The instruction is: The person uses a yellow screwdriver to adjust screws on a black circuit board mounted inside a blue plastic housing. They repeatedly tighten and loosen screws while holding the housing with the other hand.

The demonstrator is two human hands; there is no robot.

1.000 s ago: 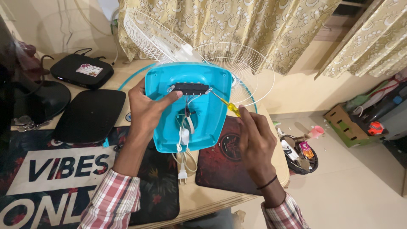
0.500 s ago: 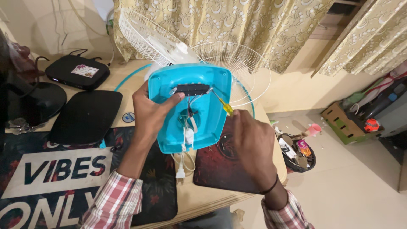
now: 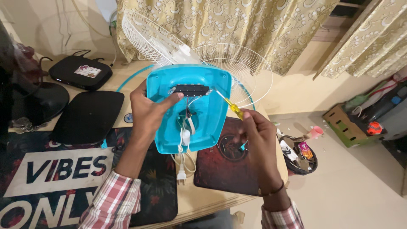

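Note:
My left hand grips the left edge of a turquoise fan base turned underside up, thumb resting by the black switch block inside it. White wires and a white plug hang from the base's open bottom. My right hand holds a yellow-handled screwdriver whose tip touches the right end of the switch block. Behind the base stand two white wire fan guards.
Two flat black boxes and a black round stand lie on the left of the wooden table. A dark red mat lies under my right hand. On the floor to the right sit a bowl of oddments and a cardboard box.
My right hand has shifted so the screwdriver tip now rests at the right end of the switch block. The left hand's grip on the base is unchanged.

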